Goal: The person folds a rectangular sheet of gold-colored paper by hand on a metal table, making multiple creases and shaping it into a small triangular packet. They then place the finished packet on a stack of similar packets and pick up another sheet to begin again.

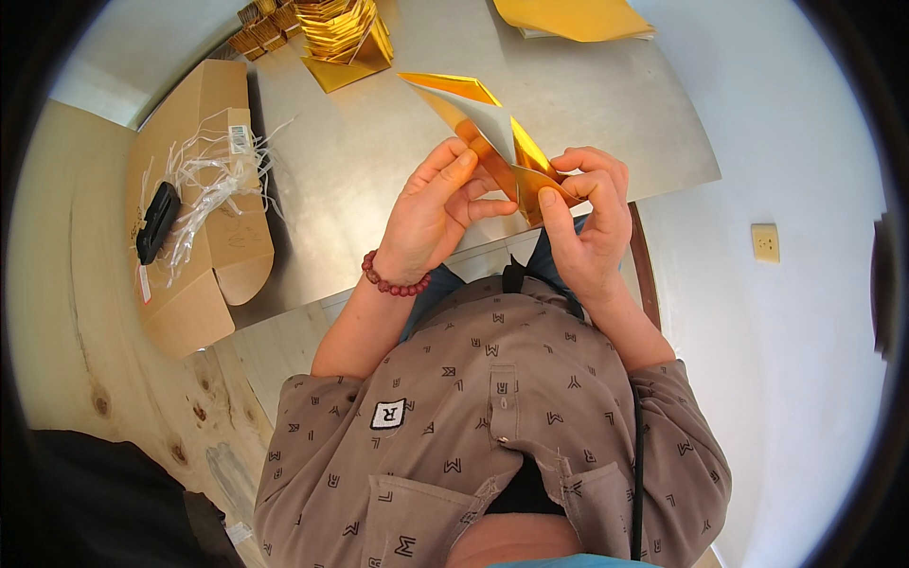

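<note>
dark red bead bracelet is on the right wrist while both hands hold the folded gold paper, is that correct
Wrong side: the head view shows the dark red bead bracelet on the left wrist. The left hand and right hand do both hold the folded gold paper.

The grey table [331, 199] bears cardboard [235, 244], stacked gold foldings [348, 43] and yellow sheets [573, 16].
</note>
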{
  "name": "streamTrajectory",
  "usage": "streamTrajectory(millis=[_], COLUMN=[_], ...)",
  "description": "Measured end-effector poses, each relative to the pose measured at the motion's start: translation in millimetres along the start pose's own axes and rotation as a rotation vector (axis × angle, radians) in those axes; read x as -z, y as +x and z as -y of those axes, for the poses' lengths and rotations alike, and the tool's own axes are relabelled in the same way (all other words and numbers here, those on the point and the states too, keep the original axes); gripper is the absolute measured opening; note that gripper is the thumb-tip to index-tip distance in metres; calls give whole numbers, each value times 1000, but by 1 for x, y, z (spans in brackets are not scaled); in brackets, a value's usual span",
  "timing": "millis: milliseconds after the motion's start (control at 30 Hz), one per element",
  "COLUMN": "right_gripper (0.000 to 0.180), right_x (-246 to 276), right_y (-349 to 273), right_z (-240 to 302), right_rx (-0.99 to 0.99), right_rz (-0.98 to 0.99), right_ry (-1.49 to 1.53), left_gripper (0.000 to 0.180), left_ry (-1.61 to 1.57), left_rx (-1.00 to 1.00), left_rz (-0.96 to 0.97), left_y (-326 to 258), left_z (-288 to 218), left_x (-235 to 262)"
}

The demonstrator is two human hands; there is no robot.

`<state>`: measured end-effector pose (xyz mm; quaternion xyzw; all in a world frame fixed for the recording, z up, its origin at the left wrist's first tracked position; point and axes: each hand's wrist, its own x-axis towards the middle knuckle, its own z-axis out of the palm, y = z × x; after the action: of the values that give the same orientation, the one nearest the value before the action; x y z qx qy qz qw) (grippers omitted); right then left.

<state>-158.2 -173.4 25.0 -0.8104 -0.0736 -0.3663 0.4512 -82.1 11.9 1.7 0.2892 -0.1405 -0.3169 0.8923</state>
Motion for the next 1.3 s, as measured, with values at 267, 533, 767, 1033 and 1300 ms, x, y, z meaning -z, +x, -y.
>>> streamTrajectory(millis=[267, 533, 767, 1033, 1300], right_gripper=[19, 19, 19, 20, 17], right_x=[0, 0, 0, 2, 5], right_y=[0, 2, 1, 5, 5], right_z=[0, -2, -3, -4, -4], right_rx=[-18, -7, -46, 79, 127], right_rz=[-1, 21, 53, 85, 83], right_ry=[-7, -94, -85, -139, -189], left_gripper=[29, 32, 26, 24, 22], left_ry=[-8, 110, 285, 360, 391], left_rx=[-4, -54, -91, -113, -102], left_rz=[23, 38, -84, -112, -120], left_y=[-1, 0, -2, -4, -4], left_z=[-1, 0, 0, 0, 2], left_x=[0, -2, -13, -17, -15])
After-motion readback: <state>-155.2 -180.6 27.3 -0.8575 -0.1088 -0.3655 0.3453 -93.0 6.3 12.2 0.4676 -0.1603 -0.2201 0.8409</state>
